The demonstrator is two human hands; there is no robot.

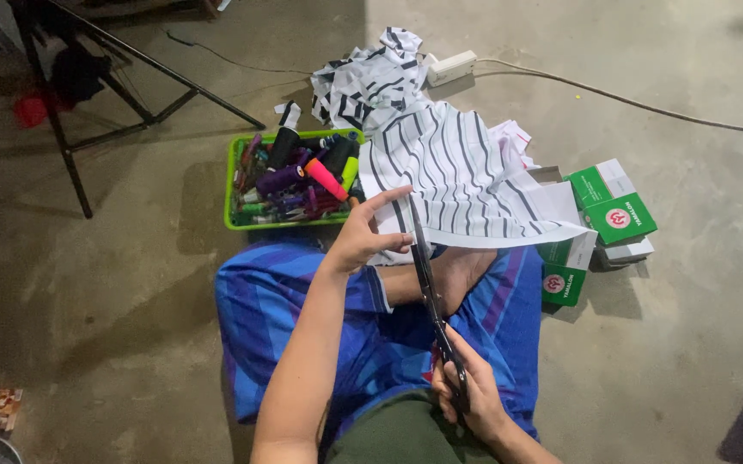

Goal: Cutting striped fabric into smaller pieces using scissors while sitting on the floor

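Person seated on the concrete floor (663, 361). Left hand (363, 236) has its grip pinched on the near edge of the striped white cloth (466, 185), index finger stretched along it. Right hand (470, 399) at 6 o'clock, grip clamped on the handles of the black scissors (427, 288); blades point to 12 and meet the cloth edge just beside the left hand. Green basket of thread spools (294, 176) at 10 o'clock of the cloth, green boxes (612, 215) at 3 o'clock, cloth scraps (371, 77) at 12.

Thread basket (242, 185) left of cloth (466, 185); boxes (616, 215) right, perhaps touching
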